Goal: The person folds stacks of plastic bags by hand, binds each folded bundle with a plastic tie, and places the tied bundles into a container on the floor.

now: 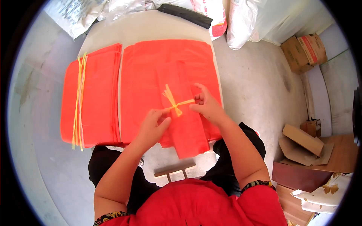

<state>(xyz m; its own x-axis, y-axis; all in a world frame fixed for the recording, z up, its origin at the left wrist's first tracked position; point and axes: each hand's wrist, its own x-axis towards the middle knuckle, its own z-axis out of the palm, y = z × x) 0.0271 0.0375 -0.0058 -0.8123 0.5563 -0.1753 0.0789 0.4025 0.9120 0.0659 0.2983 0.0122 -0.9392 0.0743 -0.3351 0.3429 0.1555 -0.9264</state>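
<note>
A long folded bundle of thin red sheets (187, 132) lies over a wide red stack in front of me, its near end past the table edge. Yellow string (175, 106) goes around the bundle's middle, with a bow-like knot and loose ends on top. My right hand (208, 104) pinches the string's right side between thumb and finger. On the left side, my left hand (154, 126) is closed at the string, thumb and fingers close together. The wide stack of red sheets (141, 71) lies flat beneath the bundle.
At the left is another red stack (100, 94) with loose yellow strings (80, 101) laid across it. A black roll (184, 16) lies on the table's (147, 28) far edge. White sacks (241, 22) stand behind. Cardboard boxes (303, 52) are at the right, with an opened carton (301, 145) nearer.
</note>
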